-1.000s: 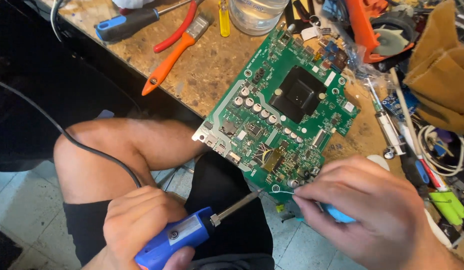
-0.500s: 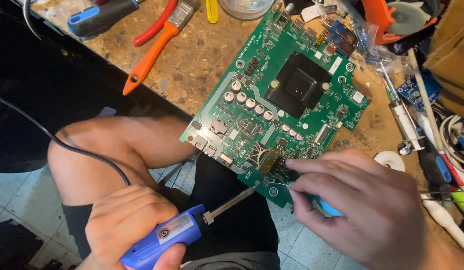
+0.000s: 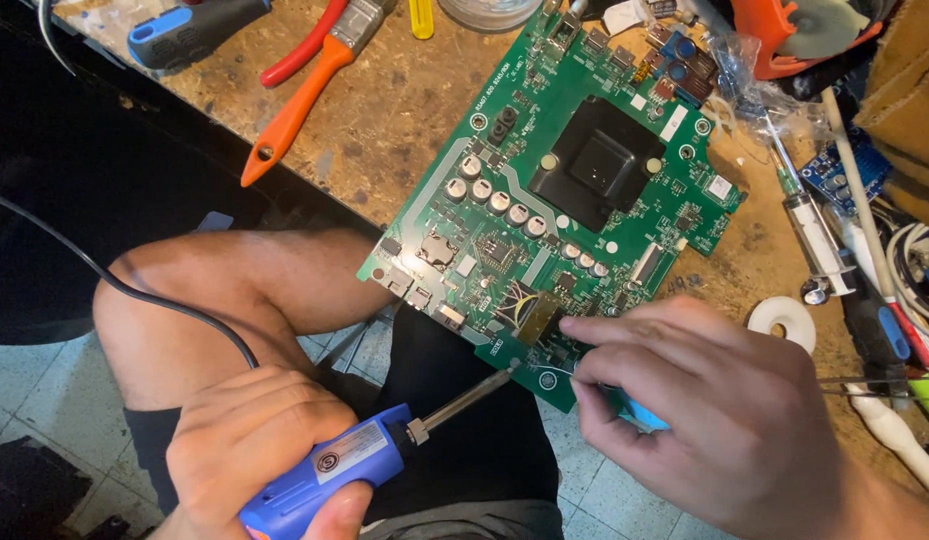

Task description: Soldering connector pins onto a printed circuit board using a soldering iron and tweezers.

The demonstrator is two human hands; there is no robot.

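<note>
A green circuit board (image 3: 545, 210) with a black heat sink lies on the worn bench, its near corner hanging over the edge. My left hand (image 3: 250, 445) grips a blue soldering iron (image 3: 330, 475); its metal tip touches the board's near edge. My right hand (image 3: 725, 410) rests on that same corner, fingers pinched by the gold component, with a small light-blue item (image 3: 645, 412) held under the palm. What the fingertips pinch is hidden.
An orange-handled brush (image 3: 300, 100), red-handled pliers (image 3: 300, 50) and a blue-black screwdriver (image 3: 190, 30) lie at the back left. A syringe (image 3: 810, 235), a white tape roll (image 3: 782, 322), cables and small parts crowd the right. My bare knee (image 3: 195, 300) is below the bench.
The view has shifted slightly, with the board appearing further left. The iron's tip has come up against the board's near corner, and my right hand's fingers have slid onto that corner.
</note>
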